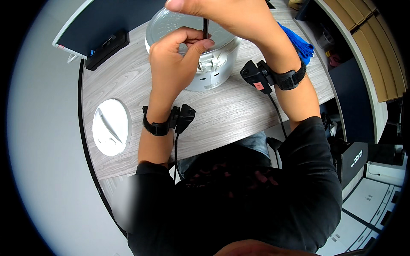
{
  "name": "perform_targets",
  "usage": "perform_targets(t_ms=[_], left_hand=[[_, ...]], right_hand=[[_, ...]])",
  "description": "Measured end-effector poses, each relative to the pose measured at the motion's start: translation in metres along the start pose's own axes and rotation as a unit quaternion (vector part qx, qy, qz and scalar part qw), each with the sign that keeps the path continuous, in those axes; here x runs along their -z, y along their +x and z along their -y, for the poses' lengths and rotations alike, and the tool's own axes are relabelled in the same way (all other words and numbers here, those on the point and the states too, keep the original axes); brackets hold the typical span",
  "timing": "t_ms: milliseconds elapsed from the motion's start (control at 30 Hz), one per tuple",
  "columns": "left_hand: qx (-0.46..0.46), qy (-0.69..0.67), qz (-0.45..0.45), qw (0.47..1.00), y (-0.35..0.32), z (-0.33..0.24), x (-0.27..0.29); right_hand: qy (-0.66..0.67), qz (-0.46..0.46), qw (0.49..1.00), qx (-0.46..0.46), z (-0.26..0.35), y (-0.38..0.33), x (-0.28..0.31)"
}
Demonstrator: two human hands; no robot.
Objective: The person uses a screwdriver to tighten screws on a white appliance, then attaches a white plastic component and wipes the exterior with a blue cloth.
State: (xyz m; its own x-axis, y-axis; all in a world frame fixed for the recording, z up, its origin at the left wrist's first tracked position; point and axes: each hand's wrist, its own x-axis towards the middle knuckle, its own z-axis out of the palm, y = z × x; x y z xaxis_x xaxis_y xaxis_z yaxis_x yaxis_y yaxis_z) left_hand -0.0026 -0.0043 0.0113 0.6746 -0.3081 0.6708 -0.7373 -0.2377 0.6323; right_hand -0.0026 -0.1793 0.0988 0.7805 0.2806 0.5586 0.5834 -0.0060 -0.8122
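Hands both raised over the far part of the bench (228, 115), working at a white round appliance (213, 79) with a pale, translucent top (171, 27). Appliance stood upright there, its white fitting (208, 64) facing the wearer.

Left hand (174, 57): thumb and forefinger pinched around the lower end of a thin dark shaft (206, 27), just above the fitting; other fingers curled in. Right hand (222, 10) arched above, the shaft running up toward it. Its fingers mostly passed out of the upper edge of view, so could not tell whether they gripped the upper end.

Step in hand, as judged: steadying the upright shaft and lining it up near the appliance's rim. Next move seemed to call for a firm left pinch, the shaft kept straight, and small control from above; a slip sideways could have scraped the top.

Nearby: white oval cover (112, 127) lay well apart, left on the bench; blue cloth (299, 45) beyond the right wrist.
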Motion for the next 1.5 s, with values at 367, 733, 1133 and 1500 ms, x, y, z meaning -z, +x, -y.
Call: perform_targets(t_ms=[367,733,1133,1500], left_hand=[[-0.014,-0.004,0.033,0.999,-0.001,0.005,0.003],[0.03,-0.005,-0.029,0.999,-0.002,0.0,-0.004],[-0.006,-0.015,0.002,1.0,0.001,0.002,0.001],[0.023,-0.023,-0.031,0.999,-0.002,0.007,-0.003]], right_hand=[[0.075,0.016,0.996,0.042,-0.031,-0.002,0.005],[0.084,-0.001,0.996,0.019,-0.021,-0.004,-0.004],[0.061,0.003,0.998,-0.002,-0.024,-0.001,0.005],[0.172,0.048,0.983,0.03,-0.028,-0.001,0.006]])
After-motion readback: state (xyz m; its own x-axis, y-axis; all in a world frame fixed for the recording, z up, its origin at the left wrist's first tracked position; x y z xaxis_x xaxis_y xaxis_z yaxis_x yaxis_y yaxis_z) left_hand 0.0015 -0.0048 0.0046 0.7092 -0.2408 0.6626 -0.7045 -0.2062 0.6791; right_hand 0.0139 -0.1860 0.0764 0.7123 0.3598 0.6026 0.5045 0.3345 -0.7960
